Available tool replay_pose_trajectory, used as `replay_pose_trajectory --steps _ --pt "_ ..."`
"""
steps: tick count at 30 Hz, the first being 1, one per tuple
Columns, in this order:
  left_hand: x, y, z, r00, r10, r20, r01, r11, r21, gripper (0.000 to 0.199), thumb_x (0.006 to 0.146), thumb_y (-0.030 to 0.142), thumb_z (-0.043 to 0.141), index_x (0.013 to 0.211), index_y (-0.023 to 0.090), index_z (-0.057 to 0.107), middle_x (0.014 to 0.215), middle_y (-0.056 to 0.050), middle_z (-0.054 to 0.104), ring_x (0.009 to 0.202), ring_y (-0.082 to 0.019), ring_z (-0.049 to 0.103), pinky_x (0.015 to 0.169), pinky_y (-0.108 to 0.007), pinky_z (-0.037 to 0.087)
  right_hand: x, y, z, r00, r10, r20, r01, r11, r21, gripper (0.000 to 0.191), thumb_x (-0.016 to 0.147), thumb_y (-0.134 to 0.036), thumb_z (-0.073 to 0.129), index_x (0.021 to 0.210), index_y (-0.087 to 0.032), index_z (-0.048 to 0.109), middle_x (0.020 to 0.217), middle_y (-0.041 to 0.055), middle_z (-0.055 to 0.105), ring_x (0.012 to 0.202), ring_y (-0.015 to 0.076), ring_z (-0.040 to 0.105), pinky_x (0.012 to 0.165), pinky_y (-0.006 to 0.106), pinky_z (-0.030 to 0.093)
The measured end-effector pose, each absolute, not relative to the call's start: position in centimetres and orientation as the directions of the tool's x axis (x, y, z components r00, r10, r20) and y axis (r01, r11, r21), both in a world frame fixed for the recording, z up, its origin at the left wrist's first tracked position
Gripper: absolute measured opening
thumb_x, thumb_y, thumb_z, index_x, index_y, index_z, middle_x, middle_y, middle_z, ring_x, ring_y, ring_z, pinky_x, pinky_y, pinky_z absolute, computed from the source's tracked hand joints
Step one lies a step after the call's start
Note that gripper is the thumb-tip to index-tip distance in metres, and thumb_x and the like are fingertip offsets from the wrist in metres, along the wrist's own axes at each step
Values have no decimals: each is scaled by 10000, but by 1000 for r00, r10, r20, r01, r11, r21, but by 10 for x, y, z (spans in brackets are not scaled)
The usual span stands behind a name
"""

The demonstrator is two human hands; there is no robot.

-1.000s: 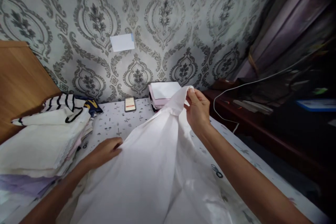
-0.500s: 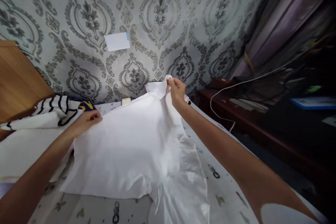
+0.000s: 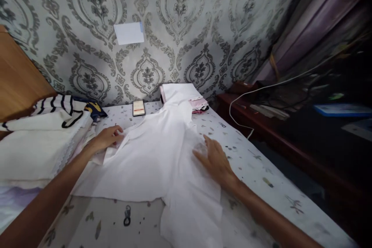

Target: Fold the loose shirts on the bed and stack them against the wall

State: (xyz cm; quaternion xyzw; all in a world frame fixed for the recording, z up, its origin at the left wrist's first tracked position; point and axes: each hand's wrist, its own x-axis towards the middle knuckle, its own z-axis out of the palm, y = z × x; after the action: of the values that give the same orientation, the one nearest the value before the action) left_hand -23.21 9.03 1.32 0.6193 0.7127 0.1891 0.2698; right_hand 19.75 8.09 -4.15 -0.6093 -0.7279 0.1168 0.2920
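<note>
A white garment (image 3: 151,162), probably a shirt, lies spread and wrinkled on the bed, its narrower end toward the wall. My left hand (image 3: 109,138) is at its left edge, fingers curved and apart, the tips close to the folded-up cloth. On the other side my right hand (image 3: 215,159) hovers over or lightly touches the garment's right part, thumb and fingers spread. It is slightly blurred. The garment's far end reaches a stack of folded clothes (image 3: 183,92), white on top with pink below.
A phone (image 3: 138,108) with a lit screen lies near the wall. To the left are more clothes (image 3: 31,155), with a black-striped white piece (image 3: 58,110) on top. A dark red wooden ledge (image 3: 261,124) and a white cable (image 3: 236,118) run along the right. The bedsheet (image 3: 255,166) is patterned.
My right hand has let go of the garment's far end and come down toward me, opening. The cloth has dropped flat, uncovering the folded stack. My left hand has shifted slightly right and loosened.
</note>
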Motion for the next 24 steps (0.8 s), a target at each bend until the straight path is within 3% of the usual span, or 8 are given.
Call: replay_pose_trajectory --steps 4,8,11,15,20,24 --pt "-223 87 14 -69 989 -129 870 123 477 401 745 571 576 908 217 668 867 -52 690 717 -201 635 610 -279 468 206 11 -55 -101 931 350 903 234 -361 581 873 -588 540 1306 -202 504 1145 127 626 1083 343 584 916 533 474" --pt "-212 85 12 -106 993 -59 960 117 255 155 753 357 558 798 233 638 778 -25 682 745 -211 616 618 -277 404 201 -19 -51 -183 881 437 902 327 -282 247 921 -448 516 974 -216 583 929 97 639 903 293 607 819 477 486" --pt "-216 88 11 -143 990 -20 957 143 252 36 695 249 550 686 231 580 693 -7 636 716 -203 595 589 -268 381 201 -26 -43 -198 868 456 890 353 -287 210 955 -346 445 800 -237 535 831 73 623 800 260 603 739 438 488" --pt "-236 102 25 -245 968 47 913 214 349 21 672 232 534 665 217 521 644 2 579 675 -185 595 560 -245 428 210 -27 -32 -162 886 434 806 373 -460 247 971 -328 397 764 -247 503 849 74 623 742 228 620 662 385 530" --pt "-264 132 53 -383 917 110 848 302 435 59 707 211 487 766 206 488 681 9 549 607 -159 634 519 -233 502 230 -29 -13 -10 938 347 634 274 -723 280 950 -443 454 799 -246 582 1152 137 620 961 257 670 583 319 586" --pt "-266 151 53 -395 912 113 855 320 409 84 674 152 517 740 195 490 681 -19 566 648 -223 685 619 -309 533 240 -36 -10 17 961 276 617 207 -759 305 929 -468 482 776 -237 609 1154 145 622 751 218 663 486 317 565"
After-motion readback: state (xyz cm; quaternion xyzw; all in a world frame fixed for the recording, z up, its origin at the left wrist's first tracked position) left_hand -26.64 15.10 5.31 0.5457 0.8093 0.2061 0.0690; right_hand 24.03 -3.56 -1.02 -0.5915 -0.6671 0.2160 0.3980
